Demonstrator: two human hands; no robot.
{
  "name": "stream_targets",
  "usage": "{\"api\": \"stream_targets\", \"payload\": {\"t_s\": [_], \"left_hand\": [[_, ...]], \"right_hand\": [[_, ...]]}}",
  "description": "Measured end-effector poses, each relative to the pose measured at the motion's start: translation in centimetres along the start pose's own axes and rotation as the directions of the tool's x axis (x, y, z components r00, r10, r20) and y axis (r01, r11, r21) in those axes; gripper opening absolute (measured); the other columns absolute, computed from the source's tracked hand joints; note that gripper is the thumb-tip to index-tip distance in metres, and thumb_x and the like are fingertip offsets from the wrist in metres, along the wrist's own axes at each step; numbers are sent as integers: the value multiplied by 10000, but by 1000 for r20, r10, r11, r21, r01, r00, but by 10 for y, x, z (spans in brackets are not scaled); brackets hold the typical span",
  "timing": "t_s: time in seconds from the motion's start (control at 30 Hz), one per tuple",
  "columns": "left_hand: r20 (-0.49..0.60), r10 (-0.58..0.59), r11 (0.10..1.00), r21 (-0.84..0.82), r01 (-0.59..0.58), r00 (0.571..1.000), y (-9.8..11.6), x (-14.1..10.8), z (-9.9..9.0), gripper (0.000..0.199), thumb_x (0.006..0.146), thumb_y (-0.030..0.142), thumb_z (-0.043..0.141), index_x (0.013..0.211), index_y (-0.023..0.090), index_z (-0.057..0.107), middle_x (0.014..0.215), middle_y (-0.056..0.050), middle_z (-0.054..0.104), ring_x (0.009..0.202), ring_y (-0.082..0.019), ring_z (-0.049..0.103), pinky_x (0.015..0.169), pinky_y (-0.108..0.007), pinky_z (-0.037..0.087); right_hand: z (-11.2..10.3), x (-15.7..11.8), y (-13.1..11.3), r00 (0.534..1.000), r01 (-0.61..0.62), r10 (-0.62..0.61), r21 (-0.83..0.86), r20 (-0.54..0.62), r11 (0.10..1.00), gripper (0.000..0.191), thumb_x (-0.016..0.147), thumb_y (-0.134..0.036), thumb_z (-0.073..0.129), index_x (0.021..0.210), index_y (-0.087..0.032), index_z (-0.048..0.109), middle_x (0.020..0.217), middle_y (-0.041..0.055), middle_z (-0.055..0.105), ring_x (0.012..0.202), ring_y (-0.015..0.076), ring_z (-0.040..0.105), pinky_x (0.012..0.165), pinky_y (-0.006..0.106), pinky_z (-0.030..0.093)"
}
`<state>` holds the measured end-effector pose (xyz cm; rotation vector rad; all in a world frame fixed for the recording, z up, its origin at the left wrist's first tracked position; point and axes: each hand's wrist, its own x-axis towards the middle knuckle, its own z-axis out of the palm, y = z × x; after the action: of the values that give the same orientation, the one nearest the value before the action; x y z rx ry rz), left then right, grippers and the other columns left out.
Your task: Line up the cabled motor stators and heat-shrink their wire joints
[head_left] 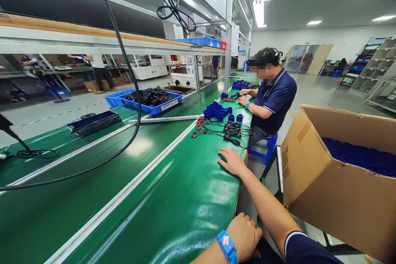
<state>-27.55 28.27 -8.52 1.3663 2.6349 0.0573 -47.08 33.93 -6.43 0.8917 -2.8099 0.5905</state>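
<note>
My right hand (232, 161) lies palm down on the green bench mat (173, 198) near its edge, fingers apart and nothing in them. Closer to me, my left hand (244, 235) rests curled at the bench edge, with a blue wrist strap (227, 244) on it. Its fingers fold downward and no object shows in them. Beyond the right hand lie black coiled cables (232, 129) with small round copper-wound parts (194, 134) at their ends. Behind these is a heap of dark blue plastic housings (215, 110), with two standing apart.
A co-worker (272, 86) sits further along, handling small parts. At right stands an open cardboard box (312, 177) of dark blue pieces. A blue tray (167, 106) of cables sits across the bench. A black cable (123, 49) hangs down over a metal rail (136, 183).
</note>
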Motion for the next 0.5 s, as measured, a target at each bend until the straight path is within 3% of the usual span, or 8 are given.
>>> {"api": "stream_targets", "payload": {"t_s": [0.5], "left_hand": [[68, -6, 1000, 4, 6, 998, 3, -2, -15, 470, 848, 572, 753, 1006, 138, 663, 917, -112, 716, 870, -255, 694, 772, -365, 504]], "right_hand": [[-2, -1, -1, 1000, -6, 6, -1, 7, 1000, 451, 998, -430, 539, 1384, -202, 586, 1483, 116, 519, 1393, 256, 458, 1173, 449, 333]]}}
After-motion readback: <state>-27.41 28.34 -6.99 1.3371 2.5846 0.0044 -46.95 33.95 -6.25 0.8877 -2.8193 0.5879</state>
